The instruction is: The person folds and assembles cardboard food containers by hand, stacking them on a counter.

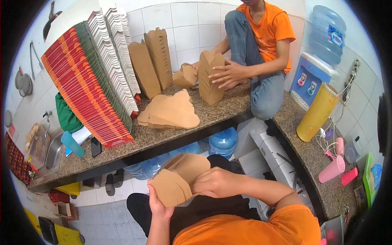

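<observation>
Low in the middle of the frame, my left hand [158, 206] cups a fanned stack of flat brown paper boxes [177, 183] from underneath, fingers curled shut around its lower edge with the thumb lying up the near face. My right hand [214, 182] comes in from the right and closes over the stack's right side, knuckles bent and fingertips tucked behind the cardboard, so I cannot see how far they reach. The stack hangs over my lap, in front of the granite counter [163, 141] that crosses the centre of the frame. On that counter, above my hands, lies a loose pile of flat brown blanks [171, 112], and further back upright bundles of brown cartons [151, 65] lean on the tiled wall. At upper left a long slanted row of red and green printed cartons [81, 85] fills the counter; its far end is cut off by the dark rim. A person in an orange shirt sits on the counter at top centre, one hand [228, 75] pressed against a standing brown bundle [210, 77]. Blue water jugs [222, 143] under the counter are partly hidden by its edge.
</observation>
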The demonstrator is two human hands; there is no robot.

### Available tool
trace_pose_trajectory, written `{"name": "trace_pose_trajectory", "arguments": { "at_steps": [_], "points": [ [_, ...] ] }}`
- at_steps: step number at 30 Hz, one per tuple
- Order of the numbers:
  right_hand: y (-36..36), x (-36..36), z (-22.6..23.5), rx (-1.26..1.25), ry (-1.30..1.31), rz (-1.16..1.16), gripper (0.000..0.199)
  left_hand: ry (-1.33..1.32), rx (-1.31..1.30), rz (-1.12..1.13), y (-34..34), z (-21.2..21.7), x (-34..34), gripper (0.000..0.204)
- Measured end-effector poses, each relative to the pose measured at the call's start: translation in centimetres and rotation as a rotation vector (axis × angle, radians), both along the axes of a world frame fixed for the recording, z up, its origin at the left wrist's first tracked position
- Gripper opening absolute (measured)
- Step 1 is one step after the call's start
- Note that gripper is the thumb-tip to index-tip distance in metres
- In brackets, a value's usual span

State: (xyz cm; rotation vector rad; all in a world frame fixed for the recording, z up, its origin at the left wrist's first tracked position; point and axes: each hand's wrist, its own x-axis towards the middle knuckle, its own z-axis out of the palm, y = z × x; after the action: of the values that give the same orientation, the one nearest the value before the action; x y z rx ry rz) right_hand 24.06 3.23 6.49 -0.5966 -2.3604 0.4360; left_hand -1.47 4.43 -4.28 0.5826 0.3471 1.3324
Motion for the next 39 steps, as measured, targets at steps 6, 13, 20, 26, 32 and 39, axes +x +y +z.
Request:
{"name": "trace_pose_trajectory", "arguments": {
  "at_steps": [6,13,20,26,32,39],
  "points": [
    [3.5,4.8,3.3,0.208,-0.235,-0.486,0.019,0.377,-0.077,0.037,0.5,-2.0,0.5,0.065],
    [15.1,17.6,4.1,0.184,-0.543,-1.088,0.024,0.506,-0.229,-0.044,2.4,-13.0,-2.3,0.056],
    [22.8,21.2,5.9,0.22,-0.661,-1.36,0.021,0.608,-0.381,-0.048,2.3,-14.5,-2.1,0.038],
    [22.0,19.0,6.4,0.096,-0.794,-1.501,0.023,0.659,-0.429,-0.063,1.9,-14.4,-2.7,0.03],
    [18.6,7.5,4.1,0.713,-0.357,-1.143,0.034,0.632,-0.456,-0.029,2.4,-15.2,-2.7,0.029],
    [24.9,-0.2,-4.7,0.182,-0.181,-0.606,0.049,0.686,-0.421,-0.102,2.8,-15.7,-2.0,0.025]
  ]
}}
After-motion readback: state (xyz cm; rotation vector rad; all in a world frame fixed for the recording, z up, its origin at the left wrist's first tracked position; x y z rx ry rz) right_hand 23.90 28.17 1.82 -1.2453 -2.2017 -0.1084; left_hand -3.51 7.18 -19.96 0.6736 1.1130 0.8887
